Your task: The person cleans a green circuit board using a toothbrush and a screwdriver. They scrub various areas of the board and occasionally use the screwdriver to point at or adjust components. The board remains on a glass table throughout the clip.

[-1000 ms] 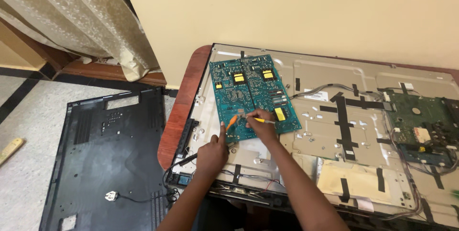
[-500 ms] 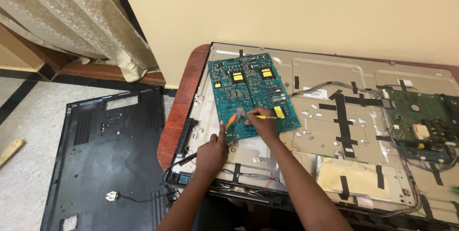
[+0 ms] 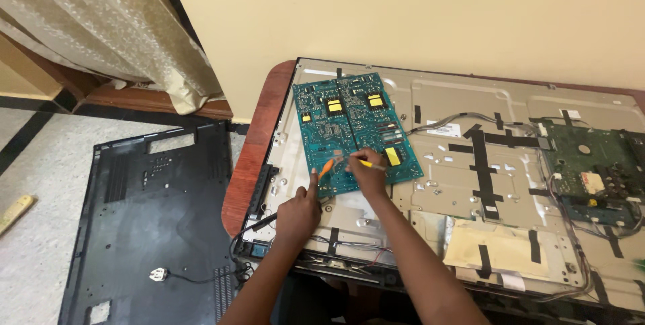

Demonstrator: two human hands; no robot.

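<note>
Looks like a home repair spot: curtain [image 3: 101,29], tiled floor [image 3: 40,184], opened flat-screen TV [image 3: 470,184] on wooden table [image 3: 259,137], back cover [image 3: 148,211] off.

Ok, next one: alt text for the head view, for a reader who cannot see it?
Two bare hands work at the near edge of a blue-green circuit board lying on the metal back of an opened flat-screen panel: the left hand holds an orange-handled tool, the right hand a yellow-handled one. The black back cover lies on the floor to the left.
</note>
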